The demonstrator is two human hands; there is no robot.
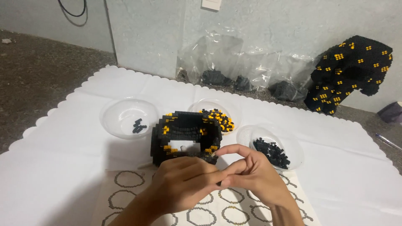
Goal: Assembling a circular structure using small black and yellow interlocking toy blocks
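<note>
Hands: two, both the person's own, meeting just in front of the model, fingertips together.
Left hand (182,184): curled, knuckles up, fingers bent inward toward the right fingertips; what it grips is hidden, so I cannot tell whether it holds a brick.
Right hand (251,173): thumb and forefinger pinched narrow at the left fingers, with a small dark bit showing at the pinch; too small to tell what it is. The forefinger arches over, its tip close to the model's lower front edge.
Model (186,136): one hollow block build, black with yellow spots, open at the top, standing on the cloth between the three bowls and just beyond the hands.
Bowls: three clear plastic ones in an arc behind and beside the model.
Left bowl (111,115): a few black bricks only.
Middle bowl (234,109): a mixed heap of yellow and black bricks, partly hidden by the model.
Right bowl (295,152): a larger heap of black bricks, nearest the right hand.
Cloth (63,167): one white sheet with a scalloped edge, spread on the floor.
Sheet (209,213): one printed page of ring outlines under the hands and wrists.
Bags (247,67): about three clear bags against the wall, each with dark bricks at the bottom.
Second build (349,73): one curved black piece with yellow spots, leaning at the wall, far right.
Pen (387,141): one, at the right edge.
</note>
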